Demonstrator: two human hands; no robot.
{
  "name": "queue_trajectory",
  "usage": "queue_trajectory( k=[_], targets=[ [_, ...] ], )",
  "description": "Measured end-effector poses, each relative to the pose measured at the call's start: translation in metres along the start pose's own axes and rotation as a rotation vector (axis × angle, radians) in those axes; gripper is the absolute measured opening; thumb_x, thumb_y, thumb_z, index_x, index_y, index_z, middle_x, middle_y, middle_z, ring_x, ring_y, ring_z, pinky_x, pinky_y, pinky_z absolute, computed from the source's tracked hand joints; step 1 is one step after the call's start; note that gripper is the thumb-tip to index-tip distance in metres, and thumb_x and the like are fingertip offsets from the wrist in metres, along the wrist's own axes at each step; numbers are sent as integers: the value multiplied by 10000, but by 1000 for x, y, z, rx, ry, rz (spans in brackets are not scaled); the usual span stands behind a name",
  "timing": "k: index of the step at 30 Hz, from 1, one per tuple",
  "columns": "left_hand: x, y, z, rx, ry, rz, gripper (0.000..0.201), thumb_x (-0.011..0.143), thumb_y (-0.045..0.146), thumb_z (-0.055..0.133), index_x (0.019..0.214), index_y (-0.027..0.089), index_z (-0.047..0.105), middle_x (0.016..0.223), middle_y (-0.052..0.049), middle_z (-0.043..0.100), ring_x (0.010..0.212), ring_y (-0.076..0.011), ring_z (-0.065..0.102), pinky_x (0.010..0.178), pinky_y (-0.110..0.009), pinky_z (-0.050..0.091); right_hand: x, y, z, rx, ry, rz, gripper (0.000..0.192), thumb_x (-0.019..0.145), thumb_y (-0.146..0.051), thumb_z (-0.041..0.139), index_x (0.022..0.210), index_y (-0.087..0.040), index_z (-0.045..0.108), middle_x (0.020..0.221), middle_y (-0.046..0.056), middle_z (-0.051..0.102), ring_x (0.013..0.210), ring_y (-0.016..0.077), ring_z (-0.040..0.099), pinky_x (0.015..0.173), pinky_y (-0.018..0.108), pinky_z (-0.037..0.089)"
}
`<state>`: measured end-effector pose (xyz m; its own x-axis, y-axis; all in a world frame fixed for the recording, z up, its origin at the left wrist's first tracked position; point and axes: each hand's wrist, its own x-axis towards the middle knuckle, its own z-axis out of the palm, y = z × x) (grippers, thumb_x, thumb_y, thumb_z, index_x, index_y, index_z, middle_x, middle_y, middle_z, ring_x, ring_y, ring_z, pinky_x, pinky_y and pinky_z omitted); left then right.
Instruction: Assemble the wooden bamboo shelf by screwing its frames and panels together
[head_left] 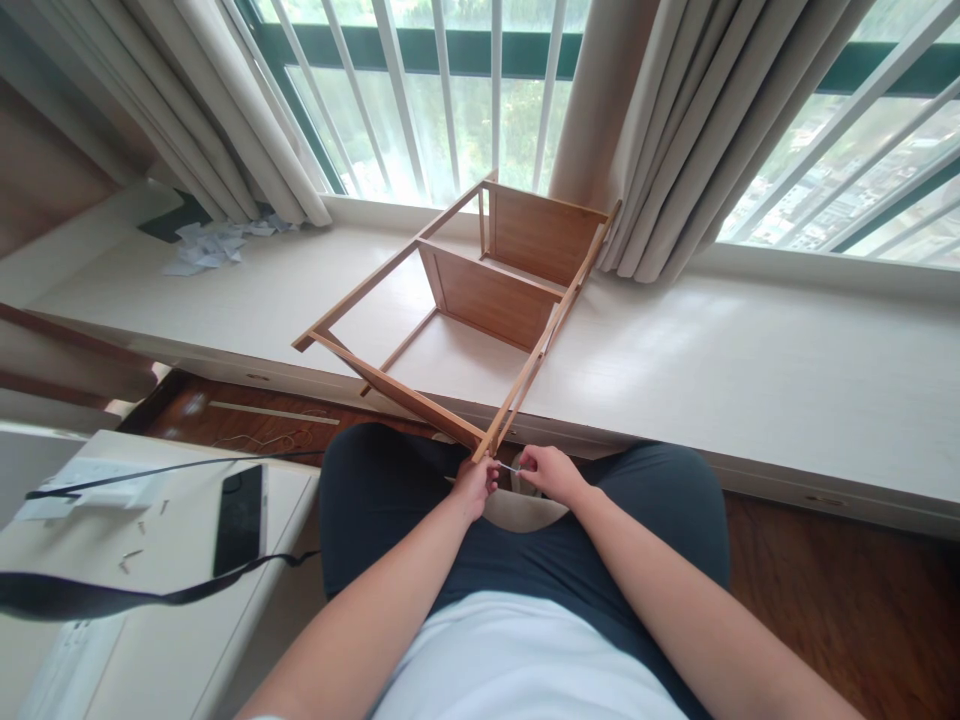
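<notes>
Daylight comes through a barred window (465, 90) with pale curtains (697, 130) drawn to either side, above a wide white sill (750, 360). On the sill lies a wooden shelf frame (480, 300), tipped on its side, with two panels fitted at its far end and open rails at the near end. Its nearest corner juts over the sill's edge, down toward the person's lap.

At that corner both hands meet. The left hand (474, 487) is clenched around the corner joint, steadying it from below. The right hand (550, 472) pinches a thin metal tool (510, 467), probably a hex key or small driver, with its tip pointing at the joint; the tool is too small to tell which. Both grips look closed and firm.

My judgement is that the step in hand is fastening this corner, driving a screw into the rail's end. The next move would call for keeping the tool seated straight in the screw while the left hand stops the frame from twisting, since the frame's near end overhangs the sill.

To the left, a low white desk (172, 640) carries a dark phone (240, 518), a few loose screws (135, 545) and a black strap (142, 596). Scraps of white paper (214, 245) lie on the sill's far left.
</notes>
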<state>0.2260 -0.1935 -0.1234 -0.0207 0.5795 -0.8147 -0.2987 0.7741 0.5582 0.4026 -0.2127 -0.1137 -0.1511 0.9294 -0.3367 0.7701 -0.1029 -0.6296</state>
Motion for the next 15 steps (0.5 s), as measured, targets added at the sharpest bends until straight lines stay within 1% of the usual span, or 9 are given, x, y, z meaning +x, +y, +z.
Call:
queue_trajectory(
  k=[3,6,8,11,13,15],
  targets=[
    [-1,2,0,-1,-6,-19,117,729,55,598,811,135,623,687,3,643,491,-53,521,464,-178,368,3,5,5,113,-75,-4,110,819,-284,700,822,-185,746,715,19,691,631,141,554,607,252,357],
    [-1,3,0,3,-6,-30,127,724,44,567,797,133,621,703,-1,651,484,-52,517,468,-185,379,5,10,12,269,-167,-19,174,846,-270,629,772,-157,738,625,7,655,577,128,531,597,241,376],
    [-2,3,0,5,-6,-32,142,709,36,560,793,132,621,704,0,651,484,-54,518,470,-187,380,6,11,15,351,-203,-10,185,841,-263,612,743,-149,720,584,-3,633,549,120,515,585,235,379],
    [-2,3,0,9,-7,-30,172,687,25,559,803,131,626,710,0,654,489,-54,522,473,-187,374,7,12,20,511,-269,65,155,823,-229,599,727,-150,690,546,-19,600,501,102,478,549,223,367],
    [-2,3,0,13,-12,-25,196,671,22,581,823,132,636,718,0,661,495,-54,524,478,-187,370,8,12,22,605,-322,125,162,833,-209,556,725,-156,665,519,-29,573,463,94,451,516,218,358],
    [-3,2,0,19,-17,-15,215,657,25,621,843,132,645,719,-3,668,508,-57,533,482,-185,365,9,11,23,652,-360,157,185,852,-207,505,727,-164,633,504,-33,556,435,95,439,487,218,358]
  ],
)
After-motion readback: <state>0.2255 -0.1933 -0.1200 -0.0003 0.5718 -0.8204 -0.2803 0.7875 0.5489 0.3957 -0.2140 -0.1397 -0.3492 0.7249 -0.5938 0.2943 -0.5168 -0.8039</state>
